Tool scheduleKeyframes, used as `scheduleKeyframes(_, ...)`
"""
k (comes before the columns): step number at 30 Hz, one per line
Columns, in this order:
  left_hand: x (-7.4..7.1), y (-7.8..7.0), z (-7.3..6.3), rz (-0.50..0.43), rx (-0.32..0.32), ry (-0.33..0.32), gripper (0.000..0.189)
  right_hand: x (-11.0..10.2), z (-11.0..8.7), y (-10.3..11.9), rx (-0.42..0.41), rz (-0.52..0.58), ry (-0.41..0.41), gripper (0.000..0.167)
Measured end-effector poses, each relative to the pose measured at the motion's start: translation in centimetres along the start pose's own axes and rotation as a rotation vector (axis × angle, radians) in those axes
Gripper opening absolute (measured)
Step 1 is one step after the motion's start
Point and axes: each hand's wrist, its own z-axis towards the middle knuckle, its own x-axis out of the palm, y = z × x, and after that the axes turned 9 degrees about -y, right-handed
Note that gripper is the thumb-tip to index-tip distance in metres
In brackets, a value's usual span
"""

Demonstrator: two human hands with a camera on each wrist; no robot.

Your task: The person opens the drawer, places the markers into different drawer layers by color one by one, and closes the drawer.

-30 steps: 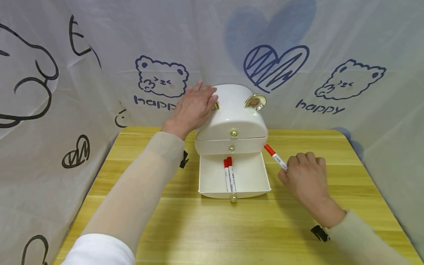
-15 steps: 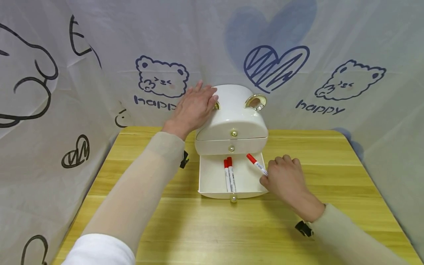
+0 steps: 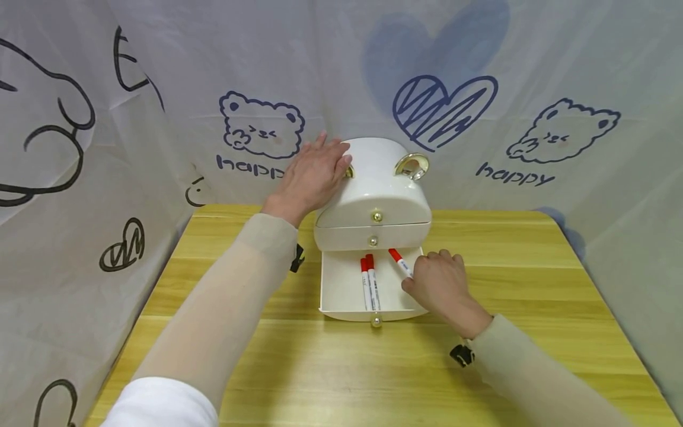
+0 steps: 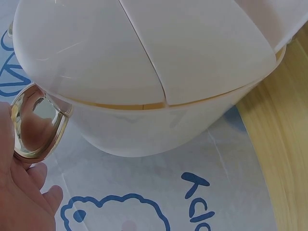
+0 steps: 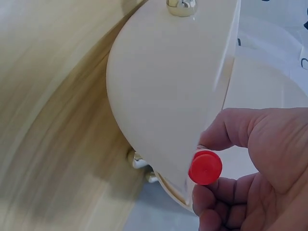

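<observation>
A white storage box (image 3: pixel 376 172) with gold ears stands at the back of the table, its bottom drawer (image 3: pixel 336 299) pulled out. Two red-capped markers (image 3: pixel 370 284) lie side by side in that drawer. My right hand (image 3: pixel 440 287) pinches a third marker (image 3: pixel 401 263) between thumb and fingers over the drawer's right side, red cap toward the box. Its red end (image 5: pixel 206 167) faces the camera in the right wrist view. With fingers extended, my left hand (image 3: pixel 315 175) rests at the box's upper left, by the gold ear (image 4: pixel 38 124), which it mostly covers in the head view.
The box's two upper compartments, each with a small knob (image 3: pixel 377 217), are closed. A wooden table (image 3: pixel 331 367) lies beneath everything. Behind and at the sides hangs a white cloth (image 3: pixel 341 71) with drawn bears and hearts.
My right hand has carried the marker leftward, from beside the drawer to over its right part. The left hand and the box have stayed in place.
</observation>
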Motion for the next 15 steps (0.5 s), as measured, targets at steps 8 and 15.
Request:
scheduleKeyframes(8,0.0,0.0,0.0,0.001,0.006,-0.007,0.058,0.6,0.1,0.5,0.013,0.01,0.011,0.041)
scheduleKeyframes(15,0.0,0.1,0.0,0.0,0.0,0.002,0.058,1.2,-0.2,0.6,-0.008,0.018,-0.039,0.044)
